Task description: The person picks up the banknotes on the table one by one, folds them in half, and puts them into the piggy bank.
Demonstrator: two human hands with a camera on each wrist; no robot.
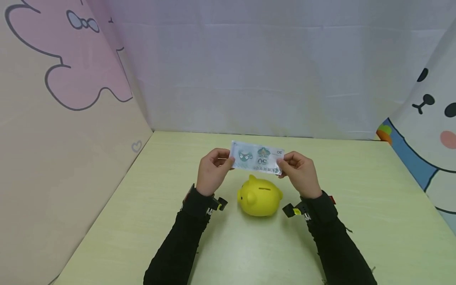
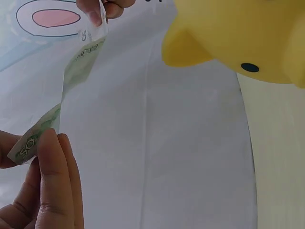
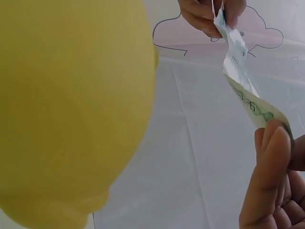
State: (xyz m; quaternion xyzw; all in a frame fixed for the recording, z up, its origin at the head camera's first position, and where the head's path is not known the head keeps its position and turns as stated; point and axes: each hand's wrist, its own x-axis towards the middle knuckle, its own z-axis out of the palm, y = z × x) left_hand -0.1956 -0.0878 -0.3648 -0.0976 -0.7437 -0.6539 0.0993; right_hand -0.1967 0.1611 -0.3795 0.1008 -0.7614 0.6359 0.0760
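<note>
A banknote marked 50, pale with green print, is stretched between both hands above the table. My left hand pinches its left end between thumb and fingers. At the other end, my right hand pinches the note in the same way. Both wrist views show the note slightly twisted along its length. Just nearer to me than the note stands a yellow piggy bank, its coin slot on top and its snout toward the left. Neither hand touches the piggy bank.
The pale wooden table reaches back to a white curtain. A panel with a pink cartoon figure borders the left side. On the right hangs a cloth with a white cartoon animal.
</note>
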